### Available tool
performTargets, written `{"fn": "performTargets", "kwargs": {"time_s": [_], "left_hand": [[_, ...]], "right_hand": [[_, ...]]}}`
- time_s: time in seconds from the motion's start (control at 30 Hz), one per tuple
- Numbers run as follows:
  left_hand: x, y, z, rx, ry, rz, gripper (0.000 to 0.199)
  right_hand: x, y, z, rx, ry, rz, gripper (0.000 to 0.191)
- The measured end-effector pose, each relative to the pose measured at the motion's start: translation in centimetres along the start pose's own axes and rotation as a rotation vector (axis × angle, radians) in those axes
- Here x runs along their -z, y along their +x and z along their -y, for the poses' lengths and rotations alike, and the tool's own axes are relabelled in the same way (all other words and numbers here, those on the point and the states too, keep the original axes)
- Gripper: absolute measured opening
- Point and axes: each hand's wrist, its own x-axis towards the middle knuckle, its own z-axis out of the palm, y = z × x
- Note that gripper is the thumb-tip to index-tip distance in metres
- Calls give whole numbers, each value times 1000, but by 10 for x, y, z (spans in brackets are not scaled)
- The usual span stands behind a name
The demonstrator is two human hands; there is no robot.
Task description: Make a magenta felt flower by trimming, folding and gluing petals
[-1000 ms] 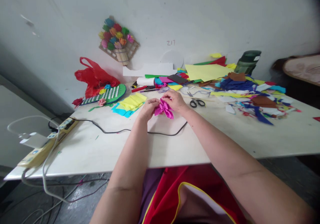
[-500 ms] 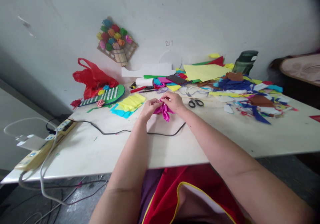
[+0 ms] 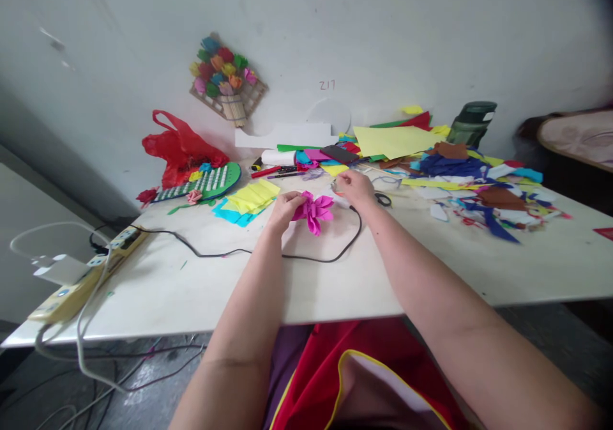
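Note:
A bright pink paper flower (image 3: 315, 213) with pointed, spread petals is held just above the white table. My left hand (image 3: 287, 208) pinches it at its left edge, fingers closed. To the right of the flower, my right hand (image 3: 355, 188) is curled closed, its fingertips by a small whitish and orange thing. The end of a black cord (image 3: 355, 210) comes up just below this hand. What the right fingers grip is mostly hidden. Scissors (image 3: 383, 199) lie right behind the right wrist, only a black handle showing.
Yellow paper sheets (image 3: 253, 196) over blue ones lie left of my hands. A green board (image 3: 225, 181) and red plastic bag (image 3: 179, 145) stand further left. Mixed scraps (image 3: 500, 197) and a dark green bottle (image 3: 472, 125) are at right. A power strip (image 3: 90, 276) sits on the left edge.
My right hand has let go of the pink flower and moved right and slightly away, near the cord's end. The flower stays in my left hand, its petals now in view.

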Motion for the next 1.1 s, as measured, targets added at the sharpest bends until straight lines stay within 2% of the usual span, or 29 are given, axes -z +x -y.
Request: {"fn": "performTargets", "kwargs": {"time_s": [0.07, 0.2, 0.3, 0.4, 0.57, 0.77, 1.1], "left_hand": [[2, 2, 3, 0, 12, -7, 24], [5, 4, 8, 2, 1, -5, 26], [5, 4, 9, 10, 0, -1, 27], [5, 3, 8, 18, 10, 2, 29], [5, 2, 8, 23, 53, 3, 30], [5, 1, 8, 1, 88, -5, 33], [7, 2, 13, 30, 86, 36, 32]], "right_hand": [[3, 4, -14, -23, -214, 4, 32], [5, 7, -33, -103, -521, 184, 38], [6, 7, -36, -131, -626, 302, 38], [6, 7, -33, -93, -674, 309, 37], [7, 6, -29, -40, -695, 279, 33], [10, 0, -20, 0, -570, 117, 40], [6, -2, 0, 107, -404, 123, 38]]}}
